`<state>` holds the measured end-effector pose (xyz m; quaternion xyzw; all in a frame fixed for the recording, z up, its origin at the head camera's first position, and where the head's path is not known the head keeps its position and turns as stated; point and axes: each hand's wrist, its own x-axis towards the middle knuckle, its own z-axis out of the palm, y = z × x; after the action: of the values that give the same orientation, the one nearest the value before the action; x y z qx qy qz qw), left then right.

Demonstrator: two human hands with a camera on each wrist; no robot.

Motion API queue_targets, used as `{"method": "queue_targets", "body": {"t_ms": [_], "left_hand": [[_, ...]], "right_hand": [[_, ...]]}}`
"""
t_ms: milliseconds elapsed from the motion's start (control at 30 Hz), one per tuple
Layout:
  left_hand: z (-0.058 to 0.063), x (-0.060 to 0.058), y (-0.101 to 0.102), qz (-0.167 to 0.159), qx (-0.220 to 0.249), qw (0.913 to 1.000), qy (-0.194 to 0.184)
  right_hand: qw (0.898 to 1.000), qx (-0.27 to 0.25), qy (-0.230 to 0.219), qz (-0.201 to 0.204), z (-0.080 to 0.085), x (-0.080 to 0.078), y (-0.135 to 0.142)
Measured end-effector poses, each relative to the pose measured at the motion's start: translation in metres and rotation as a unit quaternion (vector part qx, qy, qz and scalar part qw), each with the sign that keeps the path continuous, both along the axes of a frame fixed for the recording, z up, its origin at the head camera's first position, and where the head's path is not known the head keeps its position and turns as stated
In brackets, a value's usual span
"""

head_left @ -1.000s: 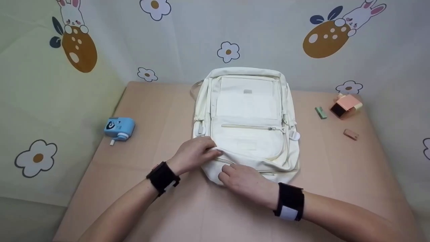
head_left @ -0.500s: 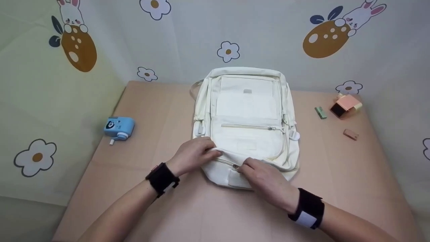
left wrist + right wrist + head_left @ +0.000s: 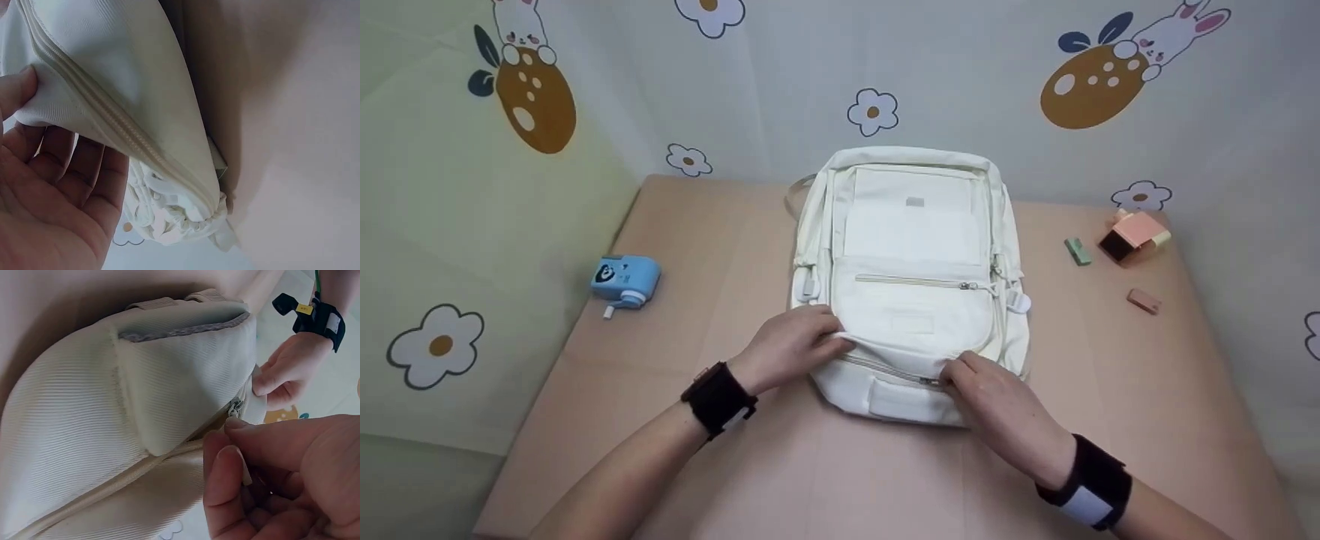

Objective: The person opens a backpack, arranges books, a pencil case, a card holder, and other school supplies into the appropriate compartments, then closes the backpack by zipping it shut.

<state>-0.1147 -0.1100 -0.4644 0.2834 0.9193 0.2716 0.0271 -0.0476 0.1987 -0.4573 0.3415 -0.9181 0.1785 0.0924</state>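
Note:
A cream backpack (image 3: 915,232) lies flat at the table's middle, front pockets up. My left hand (image 3: 791,341) pinches a fold of its fabric just above the lower zipper (image 3: 877,366), thumb on top and fingers beneath, as the left wrist view shows. My right hand (image 3: 1009,409) pinches the pull tab of that zipper between thumb and fingers, at the bag's lower right. In the right wrist view the metal slider (image 3: 235,406) sits just beyond the fingertips, with a narrow dark gap beside it. Left of the slider the zipper teeth (image 3: 121,121) look meshed.
A blue crank pencil sharpener (image 3: 626,281) stands at the table's left edge. Toward the right edge are a pink and cream box-shaped item (image 3: 1140,229) with a dark face, a small green block (image 3: 1077,252) and a small reddish-brown block (image 3: 1144,301). Patterned curtains (image 3: 780,90) surround the table.
My right hand has moved rightward along the lower zipper, drawing the slider with it. The left hand keeps its hold on the fabric in nearly the same place.

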Motion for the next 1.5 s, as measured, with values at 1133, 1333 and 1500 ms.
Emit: {"method": "queue_targets", "body": {"t_ms": [1133,1333,1500], "left_hand": [[0.007,0.011,0.052,-0.068,-0.072,0.989,0.109],[0.007,0.01,0.053,-0.064,-0.068,0.9918,0.086],[0.007,0.01,0.052,-0.062,-0.065,0.9935,0.071]], "right_hand": [[0.997,0.005,0.065,-0.031,-0.014,0.003,0.01],[0.996,0.015,0.067,-0.052,-0.011,0.006,0.024],[0.996,0.003,0.058,-0.065,-0.009,0.009,0.04]]}}
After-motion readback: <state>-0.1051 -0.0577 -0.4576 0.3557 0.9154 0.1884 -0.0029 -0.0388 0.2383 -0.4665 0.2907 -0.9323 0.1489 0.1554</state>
